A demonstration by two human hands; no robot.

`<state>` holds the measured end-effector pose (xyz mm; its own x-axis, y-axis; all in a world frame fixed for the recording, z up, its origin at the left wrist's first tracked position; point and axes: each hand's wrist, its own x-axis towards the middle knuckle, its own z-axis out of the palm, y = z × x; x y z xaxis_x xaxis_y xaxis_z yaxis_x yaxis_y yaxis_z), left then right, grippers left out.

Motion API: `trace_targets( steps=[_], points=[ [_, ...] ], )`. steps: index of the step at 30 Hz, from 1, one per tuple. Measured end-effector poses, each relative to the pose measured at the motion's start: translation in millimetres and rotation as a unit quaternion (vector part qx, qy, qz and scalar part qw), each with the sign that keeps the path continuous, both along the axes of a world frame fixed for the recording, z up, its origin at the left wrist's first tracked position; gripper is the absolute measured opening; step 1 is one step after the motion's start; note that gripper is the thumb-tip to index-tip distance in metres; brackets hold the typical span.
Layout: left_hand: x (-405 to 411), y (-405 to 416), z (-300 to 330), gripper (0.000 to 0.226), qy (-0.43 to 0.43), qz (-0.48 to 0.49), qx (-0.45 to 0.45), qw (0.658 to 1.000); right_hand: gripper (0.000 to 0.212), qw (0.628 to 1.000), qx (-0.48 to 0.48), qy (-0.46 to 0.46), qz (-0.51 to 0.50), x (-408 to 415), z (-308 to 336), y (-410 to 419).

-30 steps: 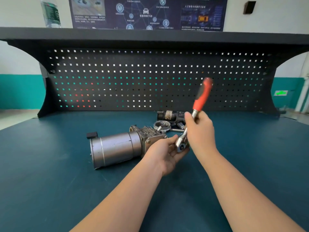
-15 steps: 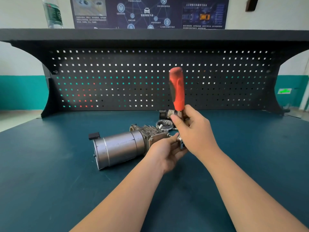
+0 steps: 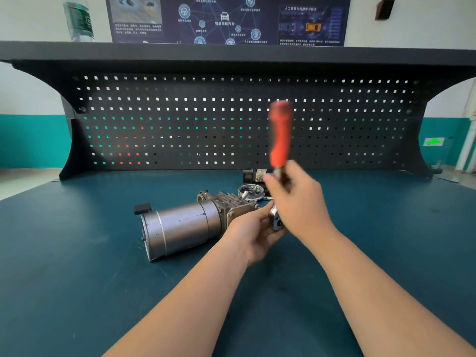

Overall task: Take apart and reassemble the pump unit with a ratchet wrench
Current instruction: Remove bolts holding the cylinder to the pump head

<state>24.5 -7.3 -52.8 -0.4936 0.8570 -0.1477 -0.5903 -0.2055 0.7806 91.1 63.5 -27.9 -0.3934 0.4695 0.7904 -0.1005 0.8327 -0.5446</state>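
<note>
The pump unit point(image 3: 185, 225) lies on its side on the blue-green bench, its silver motor cylinder toward the left and its cast head toward the right. My right hand point(image 3: 298, 202) grips the shaft of a ratchet wrench point(image 3: 280, 135) whose red handle stands nearly upright and blurred. The wrench's metal head point(image 3: 277, 220) sits just right of the pump's head end. My left hand point(image 3: 253, 228) cups under that head, fingers curled up round it beside the pump. What the socket sits on is hidden.
Behind the pump lie a round metal cover point(image 3: 250, 191) and a dark cylindrical part point(image 3: 253, 175). A black pegboard point(image 3: 231, 119) with a shelf closes the back of the bench. A plastic bottle point(image 3: 78, 18) stands on the shelf at the left.
The red handle swung from leaning right to upright, and now tilts slightly right again with motion blur. My left hand stayed under the wrench head. The pump has not moved.
</note>
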Motion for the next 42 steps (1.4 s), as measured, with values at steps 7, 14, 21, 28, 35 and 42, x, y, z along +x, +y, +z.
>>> trace_targets(
  steps=[7,14,21,28,35,42],
  points=[
    [-5.7,-0.2,-2.3,0.020,-0.001,-0.008,0.022,1.000,0.018,0.996,0.081,-0.045,-0.021,-6.8,-9.0,-9.6],
    [-3.6,9.2,-5.2,0.011,-0.018,0.034,-0.031,0.999,0.026,0.882,-0.470,0.031,-0.022,-4.9,-16.8,31.4],
    [-1.1,10.0,-6.8,0.017,0.002,-0.005,0.003,1.000,0.011,0.993,0.097,-0.063,-0.011,-2.3,1.6,-1.3],
    [-6.5,7.1,-8.5,0.014,-0.028,0.019,-0.018,0.999,0.014,0.997,0.052,-0.051,0.000,-6.5,-6.4,-4.6],
    [-4.6,8.1,-4.7,0.010,-0.053,0.057,-0.030,0.997,0.020,0.915,-0.392,0.094,-0.004,-11.7,-9.8,22.9],
    [-2.9,9.7,-4.9,0.007,-0.065,0.058,-0.034,0.996,0.021,0.854,-0.504,0.112,0.073,-12.6,-13.1,29.9]
  ],
)
